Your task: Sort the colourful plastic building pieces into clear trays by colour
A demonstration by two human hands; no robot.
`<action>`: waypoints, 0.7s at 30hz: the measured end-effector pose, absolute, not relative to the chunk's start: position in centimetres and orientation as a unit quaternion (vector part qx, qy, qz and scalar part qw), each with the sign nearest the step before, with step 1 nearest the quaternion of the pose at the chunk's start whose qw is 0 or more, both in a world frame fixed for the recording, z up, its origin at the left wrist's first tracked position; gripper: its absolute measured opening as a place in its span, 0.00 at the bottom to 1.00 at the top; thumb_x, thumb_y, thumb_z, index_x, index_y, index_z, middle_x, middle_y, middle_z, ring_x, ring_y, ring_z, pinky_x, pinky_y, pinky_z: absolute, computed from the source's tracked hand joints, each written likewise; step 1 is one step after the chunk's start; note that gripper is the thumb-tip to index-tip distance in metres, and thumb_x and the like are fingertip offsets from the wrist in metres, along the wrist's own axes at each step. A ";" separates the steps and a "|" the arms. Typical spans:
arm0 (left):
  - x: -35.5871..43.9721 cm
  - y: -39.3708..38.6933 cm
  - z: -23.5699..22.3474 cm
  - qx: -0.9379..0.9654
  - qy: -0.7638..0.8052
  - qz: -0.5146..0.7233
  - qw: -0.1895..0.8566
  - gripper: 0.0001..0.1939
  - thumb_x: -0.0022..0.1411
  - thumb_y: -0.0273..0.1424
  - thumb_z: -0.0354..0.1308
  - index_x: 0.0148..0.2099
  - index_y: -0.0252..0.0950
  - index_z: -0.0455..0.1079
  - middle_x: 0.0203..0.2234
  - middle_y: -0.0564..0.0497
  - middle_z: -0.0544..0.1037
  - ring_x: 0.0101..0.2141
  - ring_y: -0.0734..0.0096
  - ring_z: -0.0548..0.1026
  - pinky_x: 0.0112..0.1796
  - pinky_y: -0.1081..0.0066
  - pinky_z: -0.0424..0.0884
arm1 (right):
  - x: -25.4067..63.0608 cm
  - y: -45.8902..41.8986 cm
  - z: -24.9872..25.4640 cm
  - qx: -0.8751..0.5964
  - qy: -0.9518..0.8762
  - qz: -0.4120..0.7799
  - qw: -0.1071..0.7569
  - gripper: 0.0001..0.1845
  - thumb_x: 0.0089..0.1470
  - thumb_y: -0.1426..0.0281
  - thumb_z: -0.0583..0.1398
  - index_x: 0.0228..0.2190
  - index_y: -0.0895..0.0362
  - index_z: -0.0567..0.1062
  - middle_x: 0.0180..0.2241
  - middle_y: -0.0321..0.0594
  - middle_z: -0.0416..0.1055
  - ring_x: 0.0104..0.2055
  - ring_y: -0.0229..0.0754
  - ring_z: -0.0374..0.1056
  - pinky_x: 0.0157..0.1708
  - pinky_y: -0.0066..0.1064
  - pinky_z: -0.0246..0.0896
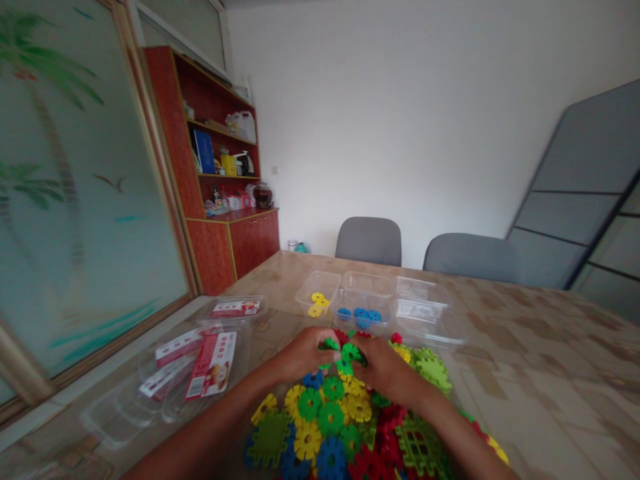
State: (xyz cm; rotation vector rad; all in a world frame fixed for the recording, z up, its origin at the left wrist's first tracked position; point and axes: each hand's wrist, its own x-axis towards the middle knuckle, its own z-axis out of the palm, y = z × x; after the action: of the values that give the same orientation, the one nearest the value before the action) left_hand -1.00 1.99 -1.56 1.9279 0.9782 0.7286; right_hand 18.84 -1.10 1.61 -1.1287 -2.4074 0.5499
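Note:
My left hand (311, 351) curls over the far side of a pile of plastic pieces, with a green notched disc (329, 344) between thumb and fingers. Close beside it, my right hand (384, 365) has its fingers bent around another green notched disc (351, 352); its fingertips are partly hidden. Under both hands lie loose notched discs, among them a yellow disc (307, 439), a blue disc (332, 457) and a red disc (370, 464). Square green toothed pieces (270, 437) are mixed into the pile.
Beyond the pile stand a clear tub with yellow discs (304, 293), a clear tub with blue discs (367, 287) and clear containers (423, 310). Clear lids with red-white labels (213, 363) lie left on the table (530, 373). Grey chairs (369, 240) line the far edge.

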 end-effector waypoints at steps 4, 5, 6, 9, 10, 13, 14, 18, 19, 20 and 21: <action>-0.6 2.0 -1.7 0.737 0.396 0.310 0.452 0.08 0.53 0.34 0.57 0.33 0.34 0.69 0.23 0.54 0.71 0.25 0.72 0.68 0.26 0.75 0.62 | 18.9 -0.9 1.6 -0.398 -0.862 0.208 0.233 0.08 0.43 0.80 0.54 0.26 0.57 0.71 0.23 0.31 0.70 0.25 0.36 0.64 0.25 0.23 0.52; -0.5 2.0 -1.7 0.727 0.397 0.316 0.462 0.09 0.53 0.35 0.57 0.33 0.34 0.69 0.23 0.55 0.70 0.24 0.73 0.67 0.25 0.76 0.61 | 19.0 -0.8 1.5 -0.399 -0.861 0.209 0.237 0.09 0.43 0.80 0.54 0.26 0.57 0.71 0.23 0.32 0.70 0.26 0.36 0.64 0.26 0.24 0.52; -0.4 1.9 -1.7 0.716 0.399 0.322 0.473 0.10 0.52 0.36 0.58 0.32 0.34 0.68 0.22 0.55 0.69 0.23 0.74 0.66 0.24 0.76 0.60 | 19.1 -0.8 1.6 -0.401 -0.859 0.209 0.241 0.09 0.42 0.80 0.54 0.26 0.57 0.71 0.24 0.32 0.70 0.27 0.37 0.64 0.27 0.24 0.53; -0.2 1.8 -1.2 0.676 0.411 0.340 0.509 0.16 0.51 0.43 0.60 0.33 0.34 0.67 0.21 0.57 0.66 0.19 0.77 0.62 0.20 0.77 0.56 | 20.0 -0.3 1.8 -0.417 -0.849 0.206 0.253 0.07 0.42 0.79 0.55 0.24 0.57 0.70 0.24 0.33 0.70 0.27 0.38 0.65 0.27 0.25 0.53; -0.3 1.8 -1.0 0.660 0.415 0.346 0.522 0.19 0.50 0.45 0.61 0.33 0.34 0.67 0.21 0.57 0.65 0.19 0.78 0.62 0.20 0.77 0.55 | 20.5 -0.1 2.0 -0.426 -0.843 0.205 0.257 0.06 0.43 0.78 0.54 0.24 0.57 0.69 0.23 0.33 0.69 0.27 0.38 0.64 0.27 0.25 0.53; -0.4 1.9 -0.7 0.613 0.425 0.363 0.558 0.25 0.47 0.50 0.63 0.34 0.33 0.67 0.21 0.58 0.64 0.18 0.79 0.60 0.19 0.78 0.51 | 22.3 1.0 2.7 -0.457 -0.821 0.202 0.275 0.05 0.45 0.75 0.54 0.23 0.56 0.68 0.21 0.31 0.67 0.24 0.37 0.64 0.24 0.25 0.52; -0.4 1.9 -0.6 0.598 0.428 0.369 0.568 0.26 0.45 0.51 0.64 0.34 0.33 0.67 0.21 0.58 0.64 0.19 0.80 0.60 0.19 0.78 0.50 | 23.0 1.5 2.9 -0.471 -0.812 0.202 0.281 0.04 0.45 0.75 0.54 0.23 0.56 0.67 0.20 0.31 0.67 0.24 0.37 0.63 0.24 0.25 0.52; -0.3 1.9 -0.8 0.540 0.441 0.395 0.598 0.27 0.42 0.52 0.67 0.34 0.34 0.66 0.24 0.58 0.66 0.21 0.81 0.61 0.22 0.79 0.51 | 25.2 4.6 3.7 -0.526 -0.767 0.223 0.292 0.05 0.48 0.75 0.54 0.22 0.55 0.65 0.17 0.28 0.64 0.19 0.35 0.63 0.20 0.24 0.53; -0.3 1.9 -0.8 0.528 0.443 0.398 0.606 0.27 0.42 0.51 0.67 0.34 0.35 0.67 0.25 0.57 0.67 0.22 0.81 0.62 0.23 0.79 0.52 | 25.5 5.5 3.9 -0.540 -0.754 0.232 0.293 0.06 0.49 0.75 0.54 0.23 0.55 0.65 0.16 0.27 0.63 0.18 0.34 0.62 0.19 0.24 0.53; -0.2 1.8 -0.7 0.518 0.444 0.399 0.613 0.27 0.42 0.51 0.68 0.35 0.35 0.67 0.26 0.57 0.68 0.23 0.81 0.63 0.24 0.79 0.54 | 25.8 6.4 4.0 -0.553 -0.743 0.240 0.293 0.07 0.51 0.75 0.54 0.23 0.56 0.65 0.16 0.27 0.62 0.17 0.33 0.62 0.18 0.23 0.53; -0.2 1.7 -0.6 0.509 0.443 0.400 0.620 0.27 0.42 0.50 0.68 0.35 0.35 0.67 0.27 0.56 0.69 0.24 0.80 0.64 0.26 0.78 0.56 | 26.0 7.4 4.1 -0.565 -0.731 0.245 0.293 0.07 0.53 0.75 0.55 0.24 0.57 0.66 0.16 0.27 0.62 0.17 0.32 0.61 0.17 0.23 0.54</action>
State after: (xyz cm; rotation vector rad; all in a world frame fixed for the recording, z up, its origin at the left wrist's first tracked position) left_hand -0.16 1.74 -0.65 1.1710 1.0174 0.9187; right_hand 26.02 7.39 4.07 -1.5057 -1.9478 0.6520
